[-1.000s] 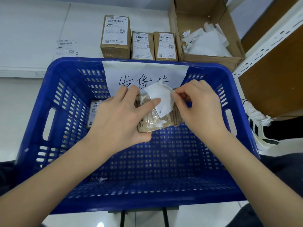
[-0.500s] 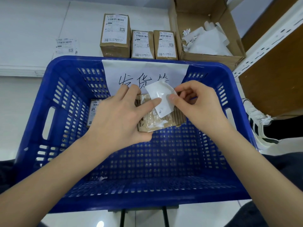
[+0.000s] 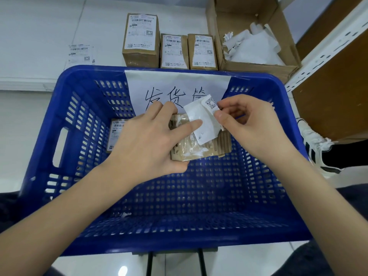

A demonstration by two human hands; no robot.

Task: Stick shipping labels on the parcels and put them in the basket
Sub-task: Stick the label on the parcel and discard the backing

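Over the blue basket (image 3: 65, 108), my left hand (image 3: 147, 144) grips a small brown cardboard parcel (image 3: 201, 148), with its forefinger lying on a white shipping label (image 3: 201, 118). My right hand (image 3: 251, 124) pinches the label's right edge, where a corner is curled over and shows a printed QR code. One labelled parcel (image 3: 116, 134) lies inside the basket at the left, partly hidden by my left hand.
Three labelled brown parcels (image 3: 141, 36) (image 3: 174, 50) (image 3: 203, 50) stand on the white table beyond the basket. A loose label (image 3: 80, 53) lies at the left. An open carton (image 3: 256, 64) with crumpled white backing paper sits at the right, beside a shelf post (image 3: 326, 46).
My right hand has peeled the label's right corner further back, so the printed side now shows. The left hand and parcel have stayed in place.
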